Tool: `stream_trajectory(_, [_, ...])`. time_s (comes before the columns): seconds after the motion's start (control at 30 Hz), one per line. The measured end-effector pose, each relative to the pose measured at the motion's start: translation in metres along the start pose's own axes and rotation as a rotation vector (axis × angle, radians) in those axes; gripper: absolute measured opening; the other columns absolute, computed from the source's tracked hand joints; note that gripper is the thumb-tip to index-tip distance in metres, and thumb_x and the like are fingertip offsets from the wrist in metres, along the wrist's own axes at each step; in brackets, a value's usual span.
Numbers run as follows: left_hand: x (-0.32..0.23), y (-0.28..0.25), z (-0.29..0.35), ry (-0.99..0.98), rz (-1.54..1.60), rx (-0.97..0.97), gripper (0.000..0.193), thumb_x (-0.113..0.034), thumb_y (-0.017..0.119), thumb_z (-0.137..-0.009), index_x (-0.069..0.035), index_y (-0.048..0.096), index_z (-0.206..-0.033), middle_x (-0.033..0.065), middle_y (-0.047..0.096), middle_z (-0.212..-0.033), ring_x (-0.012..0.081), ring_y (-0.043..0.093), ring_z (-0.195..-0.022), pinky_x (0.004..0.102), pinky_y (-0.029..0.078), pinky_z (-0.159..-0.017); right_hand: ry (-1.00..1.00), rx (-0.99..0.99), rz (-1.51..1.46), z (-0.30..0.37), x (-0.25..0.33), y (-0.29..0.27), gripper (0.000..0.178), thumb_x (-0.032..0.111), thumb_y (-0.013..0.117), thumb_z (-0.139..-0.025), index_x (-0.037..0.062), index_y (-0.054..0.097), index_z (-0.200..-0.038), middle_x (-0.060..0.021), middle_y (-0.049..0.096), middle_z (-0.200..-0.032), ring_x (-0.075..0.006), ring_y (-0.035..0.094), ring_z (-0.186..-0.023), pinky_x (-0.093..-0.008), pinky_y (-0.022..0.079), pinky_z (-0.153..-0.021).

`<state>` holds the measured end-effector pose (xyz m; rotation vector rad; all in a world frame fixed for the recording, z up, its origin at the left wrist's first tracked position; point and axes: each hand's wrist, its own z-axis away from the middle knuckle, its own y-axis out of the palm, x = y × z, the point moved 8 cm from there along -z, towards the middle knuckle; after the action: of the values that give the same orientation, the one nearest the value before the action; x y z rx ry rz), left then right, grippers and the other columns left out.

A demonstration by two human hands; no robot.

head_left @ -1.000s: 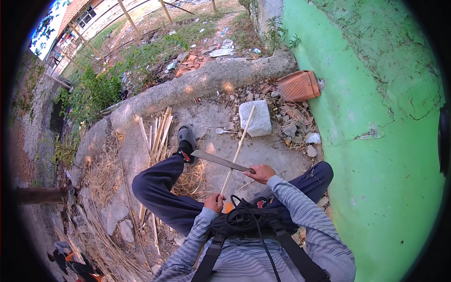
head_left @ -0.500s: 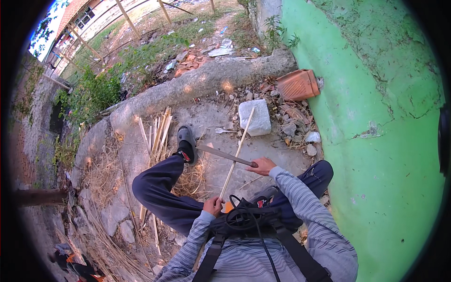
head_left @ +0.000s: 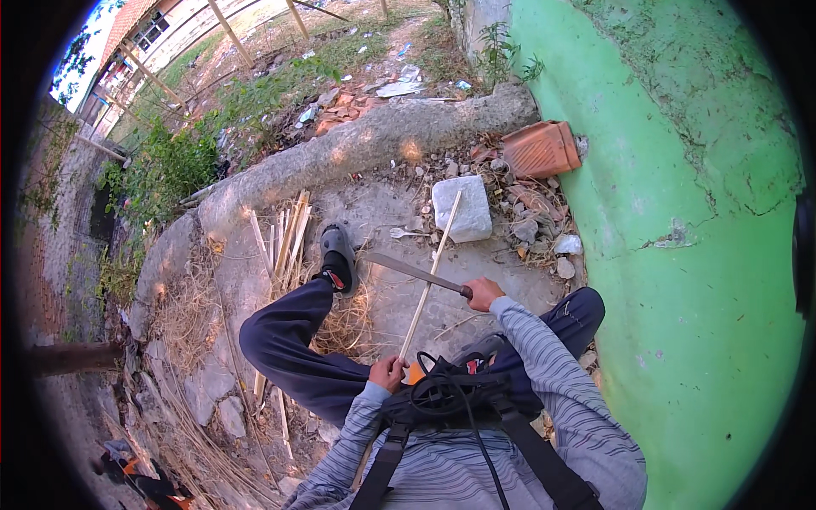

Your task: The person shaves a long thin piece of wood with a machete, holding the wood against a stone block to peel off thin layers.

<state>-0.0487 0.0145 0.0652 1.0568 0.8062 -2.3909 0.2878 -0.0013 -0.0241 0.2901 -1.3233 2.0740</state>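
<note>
My left hand (head_left: 388, 372) is closed round the near end of a thin pale bamboo strip (head_left: 422, 299), close to my waist. The strip slants away from me, and its far end rests on a white stone block (head_left: 461, 209). In my right hand (head_left: 484, 294) is the handle of a machete (head_left: 411, 269), fingers wrapped round it. Its long dark blade points left and lies across the middle of the strip; whether it touches the strip I cannot tell.
Split bamboo strips (head_left: 291, 240) lie left of my shoe (head_left: 337, 253), by curly shavings (head_left: 344, 327). A plastic fork (head_left: 406, 233) is near the block. Beyond are an orange roof tile (head_left: 541, 150) and a low stone kerb (head_left: 357, 146). A green wall (head_left: 680, 314) stands at right.
The machete and my right hand have shifted slightly up and to the right along the strip. My left hand and the strip have hardly moved.
</note>
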Motion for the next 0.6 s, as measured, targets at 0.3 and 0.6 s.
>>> stream_trajectory(0.3, [0.011,-0.003,-0.008,0.055,-0.109,-0.069,0.028,-0.025,0.053,-0.098,-0.005,0.071,-0.090,0.0105,0.064,-0.063,0.0228,0.065,-0.058,0.0367,0.051,-0.060,0.147,-0.175,-0.118,0.010,0.008,0.022,0.019,0.018,0.066,-0.074,0.0151,0.069,-0.093,-0.0173,0.071,-0.088,-0.0429,0.068,-0.088,-0.0530,0.055,-0.079])
stream_trajectory(0.6, [-0.001,-0.005,-0.004,0.060,-0.147,-0.081,0.028,-0.026,0.053,-0.099,-0.005,0.070,-0.090,0.0092,0.064,-0.064,0.0211,0.065,-0.059,0.0354,0.051,-0.060,-0.013,-0.066,-0.004,0.030,0.036,0.023,0.018,0.019,0.066,-0.075,0.0188,0.069,-0.092,-0.0141,0.071,-0.085,-0.0409,0.068,-0.083,-0.0514,0.056,-0.076])
